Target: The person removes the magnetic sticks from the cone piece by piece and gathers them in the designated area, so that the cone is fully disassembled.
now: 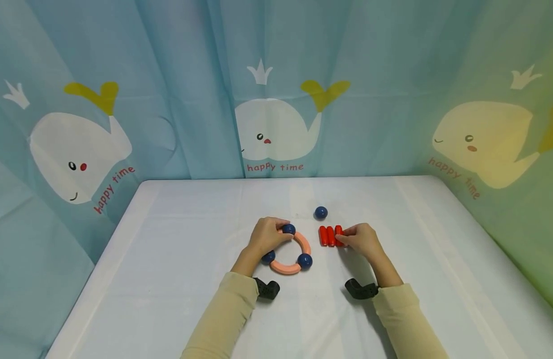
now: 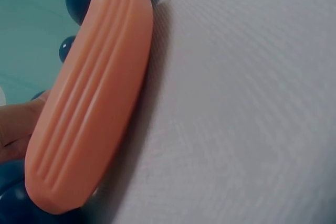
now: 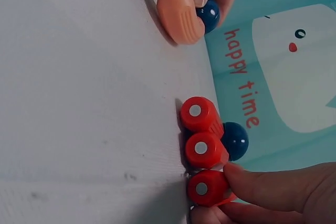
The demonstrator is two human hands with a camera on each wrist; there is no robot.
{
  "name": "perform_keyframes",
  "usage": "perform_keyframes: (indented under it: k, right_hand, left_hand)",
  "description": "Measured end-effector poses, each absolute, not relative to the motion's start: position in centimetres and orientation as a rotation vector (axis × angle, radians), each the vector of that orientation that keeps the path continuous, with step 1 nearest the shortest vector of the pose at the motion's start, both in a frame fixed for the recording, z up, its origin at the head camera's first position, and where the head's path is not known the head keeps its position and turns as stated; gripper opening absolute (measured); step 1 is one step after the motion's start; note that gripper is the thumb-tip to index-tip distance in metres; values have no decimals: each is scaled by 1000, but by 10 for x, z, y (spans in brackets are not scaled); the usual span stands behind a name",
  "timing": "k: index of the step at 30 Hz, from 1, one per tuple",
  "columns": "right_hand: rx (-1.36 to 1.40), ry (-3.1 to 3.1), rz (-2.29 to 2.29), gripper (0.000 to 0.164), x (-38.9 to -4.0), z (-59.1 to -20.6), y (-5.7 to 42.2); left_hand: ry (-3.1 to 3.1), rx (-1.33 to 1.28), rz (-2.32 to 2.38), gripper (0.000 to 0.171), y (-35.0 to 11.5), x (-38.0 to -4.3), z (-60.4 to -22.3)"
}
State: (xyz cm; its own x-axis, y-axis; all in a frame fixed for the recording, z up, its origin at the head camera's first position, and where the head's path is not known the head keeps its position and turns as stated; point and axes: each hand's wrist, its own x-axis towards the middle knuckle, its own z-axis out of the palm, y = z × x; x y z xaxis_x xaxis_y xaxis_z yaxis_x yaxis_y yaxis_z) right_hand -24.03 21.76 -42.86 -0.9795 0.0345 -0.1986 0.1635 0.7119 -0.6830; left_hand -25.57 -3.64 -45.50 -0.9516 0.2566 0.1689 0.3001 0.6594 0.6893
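My left hand [image 1: 266,235] pinches the blue ball [image 1: 288,229] at the far side of a ring lying on the table. Curved orange pieces [image 1: 285,269] alternate with blue balls [image 1: 305,261] around this ring; its upper left stretch is hidden behind the hand. To the right, three short red rods [image 1: 331,236] lie side by side. My right hand [image 1: 362,240] holds the rightmost red rod [image 3: 206,188] between thumb and fingers. Each rod's near end shows a round grey disc in the right wrist view. Beyond the rods sits a loose blue ball [image 1: 321,213].
A white table [image 1: 168,289] carries everything. Behind it and along its sides hangs a blue-green curtain [image 1: 191,99] printed with whales. Black devices [image 1: 361,289] are worn at both wrists, just above the tabletop.
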Motion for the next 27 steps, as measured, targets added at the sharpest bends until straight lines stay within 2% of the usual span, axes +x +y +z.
perform_keyframes:
  k: [14,22,27]
  right_hand:
    - [210,2704,-1128,34,-245,-428,219]
    - [186,2827,-1078,41,-238,-426,218]
    - [155,2987,-1121,34,-232,-426,217]
  left_hand:
    - [-2810,-471,-1173,38,-35,-253,-456]
    - [-2789,-528,-1062,51,-35,-241,-452]
    - [-2772,-608,-1018,52,-36,-223,-442]
